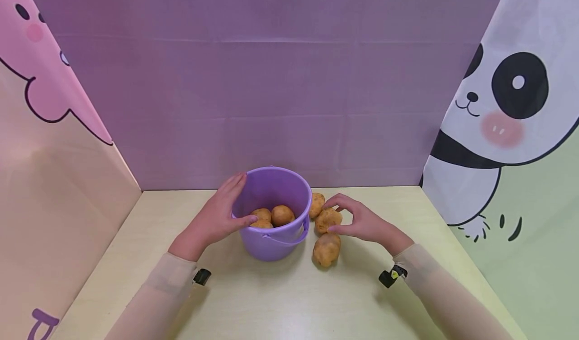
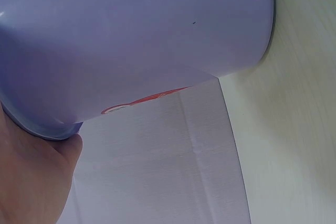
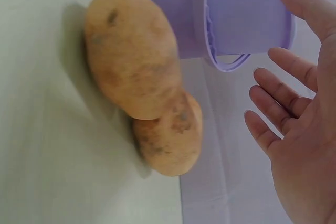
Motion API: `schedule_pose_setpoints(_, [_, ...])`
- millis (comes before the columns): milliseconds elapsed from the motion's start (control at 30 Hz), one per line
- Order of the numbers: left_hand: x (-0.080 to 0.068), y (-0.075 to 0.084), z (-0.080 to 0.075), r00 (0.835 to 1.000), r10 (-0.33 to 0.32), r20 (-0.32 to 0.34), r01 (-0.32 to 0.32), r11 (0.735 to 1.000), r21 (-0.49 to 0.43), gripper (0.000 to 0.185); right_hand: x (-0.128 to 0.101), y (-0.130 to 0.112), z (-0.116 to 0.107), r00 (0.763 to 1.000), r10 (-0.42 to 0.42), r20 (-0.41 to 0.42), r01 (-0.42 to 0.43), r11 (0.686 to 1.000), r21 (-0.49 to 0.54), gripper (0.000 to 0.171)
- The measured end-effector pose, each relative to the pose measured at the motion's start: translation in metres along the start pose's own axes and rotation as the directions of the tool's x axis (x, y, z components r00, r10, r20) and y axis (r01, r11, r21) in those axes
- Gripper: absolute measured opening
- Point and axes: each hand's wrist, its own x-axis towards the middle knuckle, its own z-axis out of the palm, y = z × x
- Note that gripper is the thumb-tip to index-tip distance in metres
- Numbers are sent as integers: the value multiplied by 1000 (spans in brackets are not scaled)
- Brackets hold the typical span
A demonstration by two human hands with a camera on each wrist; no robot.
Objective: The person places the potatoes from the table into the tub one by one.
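Observation:
A purple bucket (image 1: 271,244) stands upright on the table with several potatoes (image 1: 282,215) inside. My left hand (image 1: 210,224) holds its rim at the left, the thumb lying over the near edge. In the left wrist view, that hand (image 2: 34,177) lies against the rim, most of its fingers hidden. To the bucket's right, three potatoes lie in a row: a far one (image 1: 317,204), a middle one (image 1: 328,221) and a near one (image 1: 326,250). My right hand (image 1: 364,223) hovers over the middle one. The right wrist view shows its fingers (image 3: 281,95) spread, holding nothing.
The pale wooden table (image 1: 289,305) ends at a purple back wall (image 1: 289,88). Side panels stand left and right, the right one bearing a panda drawing (image 1: 497,144). The bucket's handle (image 1: 289,240) hangs down on its near right side.

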Motion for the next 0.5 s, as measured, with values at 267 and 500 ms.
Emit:
schedule_pose_setpoints(267, [2, -11, 8, 1000, 1, -2, -1, 1000, -14, 110, -9, 9, 16, 999, 17, 32, -17, 1000, 4, 50])
schedule_pose_setpoints(500, [3, -18, 13, 1000, 12, -3, -12, 999, -31, 110, -15, 20, 30, 997, 47, 53, -47, 999, -7, 53])
